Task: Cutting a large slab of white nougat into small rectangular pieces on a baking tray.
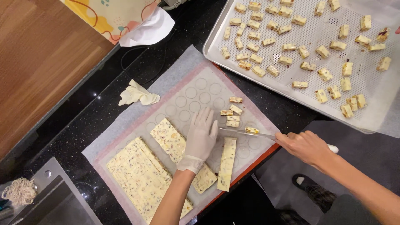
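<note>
Black speckled surface [104, 104], baking mat [196, 89] as landmark, lying on parchment. Off the mat's left edge: crumpled glove [137, 95]. On the mat's lower left: wide nougat slab [141, 177], pale yellow with red and dark flecks. Gloved left hand [201, 139] at mat centre, flat and open, pressing on a narrower slab [168, 139], gripping nothing. Just right of it: a long strip [227, 162]; cut pieces [232, 116] above. Knife [246, 132] blade lies across the mat's right side, one piece on it. Right hand [306, 146] closed around the handle, off the mat's right edge. Perforated tray [233, 77] up right holds many cut pieces.
</note>
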